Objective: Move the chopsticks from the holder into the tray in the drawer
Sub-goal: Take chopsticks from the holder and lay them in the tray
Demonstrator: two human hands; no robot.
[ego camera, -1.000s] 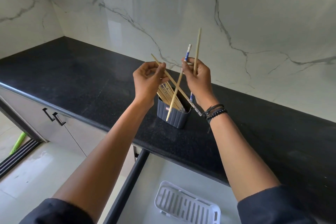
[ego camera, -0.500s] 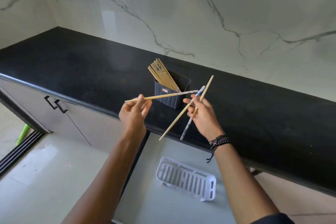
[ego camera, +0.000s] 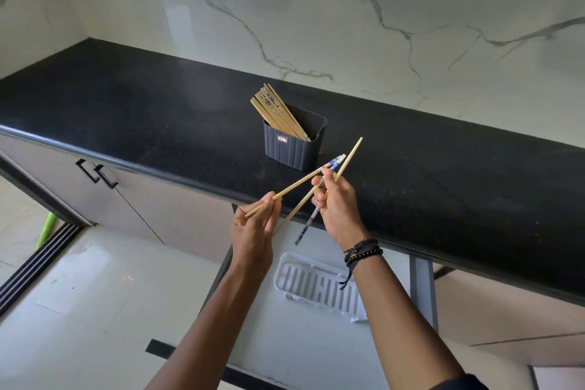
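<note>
Countertop [ego camera: 158, 111]: black, speckled, glossy stone, rounded front edge. Drawer [ego camera: 253, 342] below its edge: open, pale smooth floor. Tray [ego camera: 316, 286]: white slotted plastic, rectangular, lying in the drawer. Holder [ego camera: 292, 149] on the countertop: dark ribbed plastic tub, small red label unreadable, bamboo chopsticks [ego camera: 275, 111] leaning left. Your left hand [ego camera: 253, 236], raised before the countertop edge, pinches one plain chopstick [ego camera: 297, 184]. Your right hand [ego camera: 337, 204] grips two: a plain stick [ego camera: 348, 155] and a blue-patterned one [ego camera: 308, 223].
</note>
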